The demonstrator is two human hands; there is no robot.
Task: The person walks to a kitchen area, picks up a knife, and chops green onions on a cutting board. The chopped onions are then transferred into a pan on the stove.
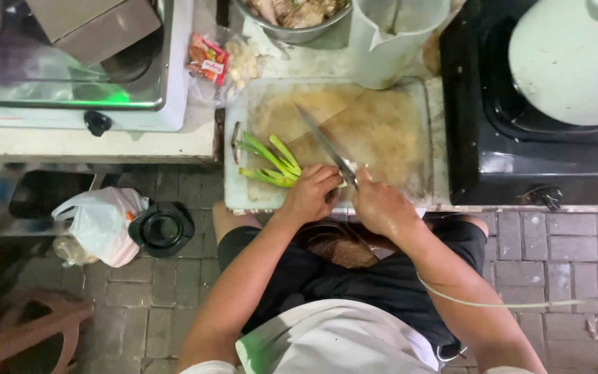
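A bunch of green onion stalks [269,161] lies on the left part of a worn white cutting board [389,131]. My left hand [311,194] presses down on the near ends of the stalks. My right hand [380,206] grips the handle of a kitchen knife [323,142], whose blade points away and to the left across the board, close beside my left fingers. Both hands sit at the board's near edge.
A black gas stove [493,152] with a white lidded pot [576,59] stands to the right. Behind the board are a white plastic jug [389,41], a metal bowl of food [297,17] and a snack bag [219,62]. On the paved floor are a white plastic bag [102,225] and a brown stool [22,329].
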